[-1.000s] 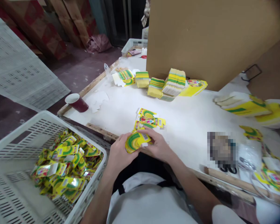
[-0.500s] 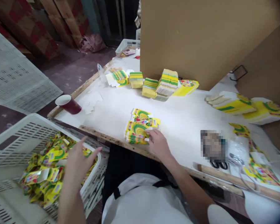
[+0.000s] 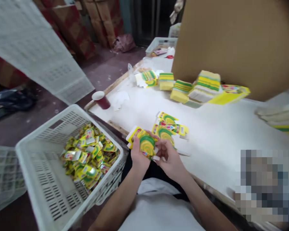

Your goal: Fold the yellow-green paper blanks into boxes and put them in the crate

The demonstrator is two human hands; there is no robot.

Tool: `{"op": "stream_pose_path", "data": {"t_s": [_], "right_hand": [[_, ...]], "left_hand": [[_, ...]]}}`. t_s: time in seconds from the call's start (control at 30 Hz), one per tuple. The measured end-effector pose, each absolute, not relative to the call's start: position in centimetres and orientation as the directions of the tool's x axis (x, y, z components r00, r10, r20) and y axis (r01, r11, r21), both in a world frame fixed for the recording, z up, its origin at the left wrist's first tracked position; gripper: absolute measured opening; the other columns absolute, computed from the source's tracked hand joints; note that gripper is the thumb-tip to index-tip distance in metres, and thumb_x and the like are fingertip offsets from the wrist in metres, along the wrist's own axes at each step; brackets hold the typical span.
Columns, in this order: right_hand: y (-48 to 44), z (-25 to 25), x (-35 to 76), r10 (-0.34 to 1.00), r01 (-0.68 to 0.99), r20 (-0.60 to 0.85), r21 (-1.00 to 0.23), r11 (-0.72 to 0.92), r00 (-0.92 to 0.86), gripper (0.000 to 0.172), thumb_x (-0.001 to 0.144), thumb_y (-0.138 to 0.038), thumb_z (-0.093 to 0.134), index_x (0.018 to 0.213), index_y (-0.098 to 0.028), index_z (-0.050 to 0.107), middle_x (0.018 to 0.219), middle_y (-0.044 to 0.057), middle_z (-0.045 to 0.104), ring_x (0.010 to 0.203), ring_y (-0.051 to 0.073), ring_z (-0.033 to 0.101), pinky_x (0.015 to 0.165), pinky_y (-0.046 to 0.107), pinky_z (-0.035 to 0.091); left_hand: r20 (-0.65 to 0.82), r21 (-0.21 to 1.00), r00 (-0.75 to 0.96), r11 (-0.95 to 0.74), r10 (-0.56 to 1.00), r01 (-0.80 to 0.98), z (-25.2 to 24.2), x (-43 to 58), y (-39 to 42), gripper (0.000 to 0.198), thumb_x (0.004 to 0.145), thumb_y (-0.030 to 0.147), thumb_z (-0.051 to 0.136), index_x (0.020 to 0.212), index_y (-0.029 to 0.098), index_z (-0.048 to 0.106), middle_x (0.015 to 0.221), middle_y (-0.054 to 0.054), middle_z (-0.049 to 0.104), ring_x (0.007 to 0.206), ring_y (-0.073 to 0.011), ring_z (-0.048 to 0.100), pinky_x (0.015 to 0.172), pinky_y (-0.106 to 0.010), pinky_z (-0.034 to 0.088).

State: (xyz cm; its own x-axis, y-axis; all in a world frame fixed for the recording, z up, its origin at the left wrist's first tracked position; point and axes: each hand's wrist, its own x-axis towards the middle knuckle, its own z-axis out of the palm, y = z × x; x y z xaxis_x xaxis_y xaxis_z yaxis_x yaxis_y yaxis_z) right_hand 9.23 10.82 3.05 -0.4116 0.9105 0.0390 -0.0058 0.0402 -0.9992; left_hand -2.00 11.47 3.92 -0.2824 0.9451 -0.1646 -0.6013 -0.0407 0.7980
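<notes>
Both of my hands hold one small yellow and green printed carton (image 3: pixel 144 142) just above the near edge of the white table (image 3: pixel 214 134). My left hand (image 3: pixel 137 157) grips its left side and my right hand (image 3: pixel 170 158) pinches its right side, fingers closed on it. A small pile of flat cartons of the same print (image 3: pixel 170 128) lies on the table right behind my hands. At my left, a white plastic crate (image 3: pixel 40 179) holds several folded cartons (image 3: pixel 89 155).
Stacks of flat yellow and green cartons (image 3: pixel 197 88) line the far side of the table in front of a big brown cardboard sheet (image 3: pixel 231 41). A dark red cup (image 3: pixel 101 99) stands at the table's left corner. More white crates (image 3: pixel 38 51) are at the left.
My left hand came back from over the crate to the table edge. My right hand lifted a flat carton off the pile, and both hands now hold it. The view swung left.
</notes>
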Motion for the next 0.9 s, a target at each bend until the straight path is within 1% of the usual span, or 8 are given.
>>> {"op": "stream_pose_path", "data": {"t_s": [0.17, 0.3, 0.4, 0.5, 0.6, 0.7, 0.8, 0.9], "right_hand": [[10.0, 2.5, 7.6, 0.877, 0.054, 0.056, -0.994, 0.093, -0.477, 0.051, 0.069, -0.012, 0.064, 0.114, -0.024, 0.045, 0.096, 0.003, 0.057, 0.085, 0.018, 0.055, 0.074, 0.03, 0.046], [11.3, 1.4, 8.6, 0.917, 0.067, 0.012, -0.997, 0.042, -0.398, 0.035, 0.07, -0.011, 0.06, 0.102, -0.024, 0.054, 0.08, -0.001, 0.056, 0.068, 0.015, 0.054, 0.064, 0.027, 0.046], [12.2, 1.2, 9.6, 0.936, -0.03, 0.025, -0.999, 0.015, -0.351, 0.03, 0.071, -0.016, 0.061, 0.1, -0.023, 0.056, 0.089, 0.002, 0.061, 0.08, 0.018, 0.059, 0.07, 0.03, 0.049], [12.2, 1.7, 10.0, 0.939, 0.022, 0.072, -0.996, 0.084, -0.337, 0.022, 0.076, -0.017, 0.056, 0.097, -0.022, 0.058, 0.095, 0.004, 0.063, 0.089, 0.02, 0.06, 0.078, 0.034, 0.048], [12.2, 2.2, 10.2, 0.923, 0.2, 0.161, -0.95, 0.242, -0.35, 0.02, 0.078, -0.012, 0.051, 0.092, -0.021, 0.061, 0.085, 0.004, 0.063, 0.079, 0.02, 0.06, 0.071, 0.033, 0.048], [13.0, 2.7, 11.0, 0.902, 0.392, 0.317, -0.821, 0.415, -0.293, 0.028, 0.077, -0.005, 0.047, 0.09, -0.022, 0.065, 0.081, 0.004, 0.063, 0.077, 0.02, 0.058, 0.068, 0.032, 0.047], [13.7, 3.3, 11.7, 0.838, 0.55, 0.46, -0.635, 0.542, -0.293, 0.033, 0.079, -0.004, 0.048, 0.093, -0.025, 0.07, 0.08, 0.005, 0.064, 0.079, 0.02, 0.056, 0.073, 0.035, 0.044], [13.5, 4.1, 11.5, 0.725, 0.531, 0.558, -0.503, 0.682, -0.403, 0.026, 0.08, -0.011, 0.058, 0.094, -0.028, 0.071, 0.078, 0.003, 0.064, 0.077, 0.018, 0.054, 0.079, 0.036, 0.042]], "left_hand": [[-0.137, 0.834, -0.449, -0.141, 0.883, -0.533, 3.6, -2.5, 12.1, 0.038, 0.079, 0.058, 0.048, 0.072, 0.021, 0.044, 0.062, 0.004, 0.042, 0.054, -0.0085, 0.047, 0.059, -0.023, 0.046], [-0.113, 0.88, -0.406, -0.099, 0.907, -0.465, 2.2, -2.8, 11.1, 0.037, 0.069, 0.049, 0.068, 0.087, 0.021, 0.053, 0.076, 0.002, 0.055, 0.062, -0.009, 0.052, 0.064, -0.022, 0.047], [-0.081, 0.912, -0.341, -0.069, 0.936, -0.404, 1.8, -3.2, 10.7, 0.045, 0.06, 0.043, 0.076, 0.094, 0.02, 0.057, 0.084, -0.001, 0.062, 0.073, -0.0138, 0.059, 0.069, -0.026, 0.049], [-0.064, 0.943, -0.369, -0.065, 0.927, -0.328, 1.7, -3.7, 10.8, 0.027, 0.067, 0.033, 0.072, 0.085, 0.018, 0.06, 0.08, 0.001, 0.065, 0.073, -0.0134, 0.061, 0.071, -0.025, 0.049], [-0.051, 0.962, -0.373, -0.054, 0.927, -0.267, 1.9, -4.4, 10.7, 0.019, 0.073, 0.029, 0.068, 0.086, 0.018, 0.06, 0.082, 0.0, 0.066, 0.075, -0.0138, 0.062, 0.074, -0.027, 0.049], [0.154, 0.988, -0.441, -0.143, 0.884, 0.059, 3.6, -5.4, 10.2, 0.039, 0.071, 0.029, 0.07, 0.105, 0.019, 0.053, 0.102, -0.006, 0.061, 0.092, -0.018, 0.061, 0.085, -0.033, 0.048], [0.451, 0.822, -0.327, -0.243, 0.83, 0.515, 6.4, -6.5, 9.6, 0.067, 0.066, 0.035, 0.074, 0.123, 0.019, 0.041, 0.123, -0.012, 0.049, 0.117, -0.0255, 0.048, 0.101, -0.043, 0.038], [0.312, 0.677, 0.006, -0.228, 0.95, 0.699, 8.0, -6.9, 9.5, 0.088, 0.061, 0.044, 0.076, 0.132, 0.019, 0.032, 0.131, -0.015, 0.045, 0.123, -0.0311, 0.042, 0.102, -0.049, 0.036]]}}
